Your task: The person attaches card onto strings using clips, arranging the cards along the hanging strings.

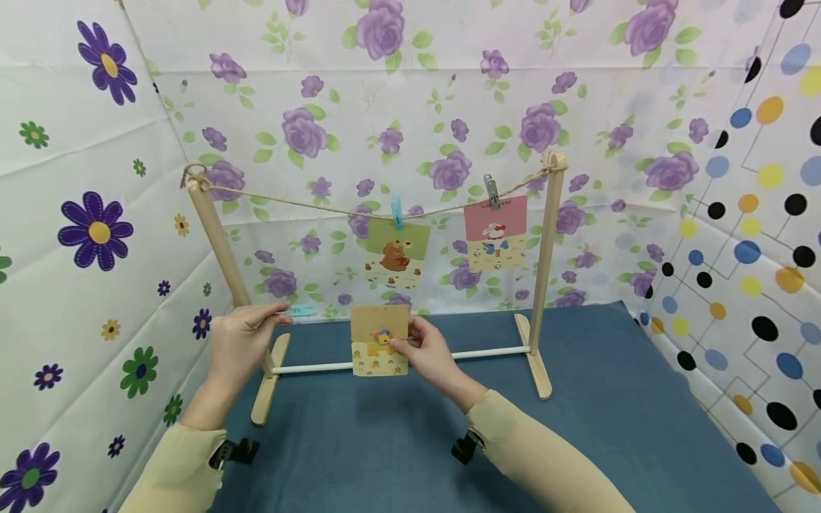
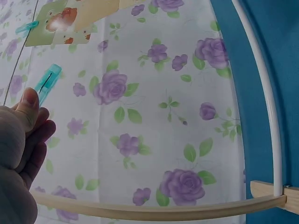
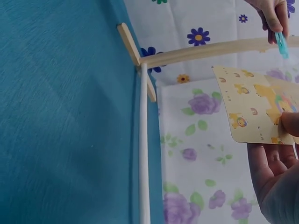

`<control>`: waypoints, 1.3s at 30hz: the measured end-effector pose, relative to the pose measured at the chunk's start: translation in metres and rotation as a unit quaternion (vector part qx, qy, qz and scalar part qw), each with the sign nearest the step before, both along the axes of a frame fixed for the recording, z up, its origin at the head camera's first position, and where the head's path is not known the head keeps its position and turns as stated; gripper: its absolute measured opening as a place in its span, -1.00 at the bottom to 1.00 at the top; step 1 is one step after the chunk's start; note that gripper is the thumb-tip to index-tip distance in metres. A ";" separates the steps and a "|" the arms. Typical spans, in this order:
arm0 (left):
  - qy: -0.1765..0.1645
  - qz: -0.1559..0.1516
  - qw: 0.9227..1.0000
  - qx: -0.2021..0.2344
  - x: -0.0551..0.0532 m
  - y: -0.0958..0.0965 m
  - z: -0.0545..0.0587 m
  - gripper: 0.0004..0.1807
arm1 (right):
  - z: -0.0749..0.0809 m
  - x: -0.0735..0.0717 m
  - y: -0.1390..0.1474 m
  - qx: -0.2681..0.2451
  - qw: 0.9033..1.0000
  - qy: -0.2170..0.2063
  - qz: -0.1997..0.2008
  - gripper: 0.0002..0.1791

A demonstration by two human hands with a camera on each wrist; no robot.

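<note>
My left hand (image 1: 242, 342) pinches a light-blue clothespin (image 1: 301, 311) between thumb and fingers, beside the left post of a wooden stand. In the left wrist view the clothespin (image 2: 48, 83) points up and away from the thumb. With my right hand (image 1: 436, 354) I hold a yellow lion card (image 1: 378, 324) by its right edge, thumb on its front. The card is upright, in front of the stand and below the string (image 1: 308, 205). A green bear card (image 1: 410, 242) hangs from the string by another blue clothespin (image 1: 397, 212). Right of it, a silver clip (image 1: 492, 191) holds a pink-and-yellow rabbit card (image 1: 481, 224).
The stand has a left post (image 1: 218, 242), a right post (image 1: 547, 256) and a white crossbar (image 1: 487, 353) joining their wooden feet. It stands on a blue cloth (image 1: 398, 456). A floral sheet (image 1: 256, 100) hangs behind, and patterned sheets cover both sides.
</note>
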State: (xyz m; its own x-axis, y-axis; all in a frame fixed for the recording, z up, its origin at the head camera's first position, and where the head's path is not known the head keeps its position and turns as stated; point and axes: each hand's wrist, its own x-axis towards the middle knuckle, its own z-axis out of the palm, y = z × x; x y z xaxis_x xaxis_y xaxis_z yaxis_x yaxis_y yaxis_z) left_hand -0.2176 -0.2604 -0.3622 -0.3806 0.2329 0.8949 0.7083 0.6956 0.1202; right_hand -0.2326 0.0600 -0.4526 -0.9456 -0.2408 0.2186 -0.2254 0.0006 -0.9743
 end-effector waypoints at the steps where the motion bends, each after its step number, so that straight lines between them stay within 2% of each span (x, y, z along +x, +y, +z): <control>1: 0.005 0.000 1.000 0.004 -0.001 0.000 0.001 -0.71 | 0.001 0.000 -0.002 0.001 1.000 0.004 -0.002 -0.60; 7: 0.027 0.002 1.000 0.015 -0.002 0.004 0.008 -0.70 | 0.006 -0.002 -0.009 0.005 1.000 0.025 -0.016 -0.64; 13: 0.013 0.005 1.000 0.012 -0.003 0.004 0.019 -0.74 | 0.005 -0.007 -0.017 0.003 0.999 0.034 -0.028 -0.65; 17: 0.016 0.010 1.000 0.004 -0.005 0.006 0.035 -0.74 | 0.012 -0.010 -0.026 -0.006 0.999 0.041 -0.034 -0.69; 24: 0.041 0.020 0.998 -0.039 -0.009 0.010 0.070 -0.81 | 0.027 -0.015 -0.046 -0.020 0.997 0.057 -0.054 -0.71; 29: 0.049 0.014 0.997 -0.050 -0.015 0.013 0.091 -0.81 | 0.035 -0.020 -0.060 -0.034 0.996 0.065 -0.056 -0.73; 35: 0.062 0.019 0.994 -0.089 -0.017 0.016 0.110 -0.78 | 0.046 -0.023 -0.071 -0.025 0.995 0.077 -0.059 -0.73; 39: 0.067 0.021 0.991 -0.112 -0.018 0.018 0.120 -0.76 | 0.050 -0.026 -0.074 -0.031 0.995 0.062 -0.067 -0.66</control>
